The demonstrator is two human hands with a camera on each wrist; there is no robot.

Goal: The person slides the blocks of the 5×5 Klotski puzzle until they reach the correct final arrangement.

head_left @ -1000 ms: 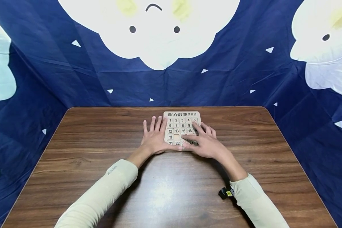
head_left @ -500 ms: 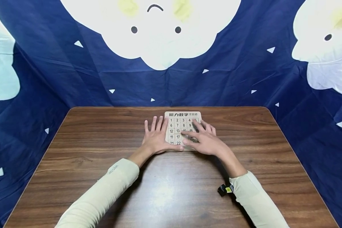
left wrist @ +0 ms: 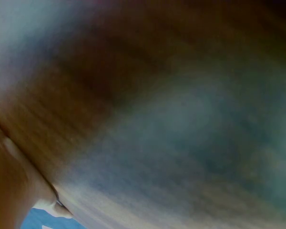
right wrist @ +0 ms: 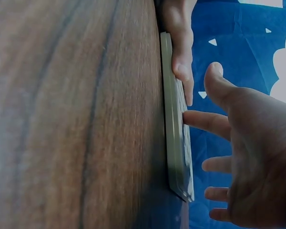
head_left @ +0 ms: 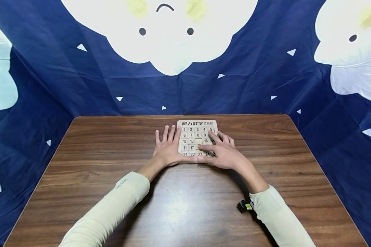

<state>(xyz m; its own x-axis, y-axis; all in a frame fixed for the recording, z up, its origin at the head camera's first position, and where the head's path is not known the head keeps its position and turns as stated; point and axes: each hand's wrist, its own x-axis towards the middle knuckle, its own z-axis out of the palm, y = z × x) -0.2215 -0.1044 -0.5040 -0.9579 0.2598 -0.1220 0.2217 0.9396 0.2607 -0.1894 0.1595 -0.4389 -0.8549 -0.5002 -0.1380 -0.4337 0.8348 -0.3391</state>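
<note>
A number sliding puzzle [head_left: 196, 123], a pale wooden board with square numbered tiles, lies flat near the table's far edge. Spread straight, the fingers of my left hand [head_left: 167, 151] lie along its left side, the thumb along its near edge. My right hand [head_left: 227, 154] reaches over the right side, its index fingertip on the 16 tile [head_left: 199, 145]. Above that tile a bare gap shows below the 8 tile [head_left: 198, 135]. Seen side-on in the right wrist view, the right index finger [right wrist: 207, 123] touches the board's face while the thumb stands off. Tiles on the right are partly hidden.
The puzzle rests on a brown wood-grain table [head_left: 179, 206]. A blue curtain [head_left: 89, 85] with white clouds rises behind and beside it. A small black device [head_left: 242, 206] hangs by the right sleeve cuff. The left wrist view is mostly blurred.
The 17 tile has slid left into the gap beside 11. Since then the right index finger has drawn the 16 tile towards the near side, baring a gap below 8. The left hand stays put.
</note>
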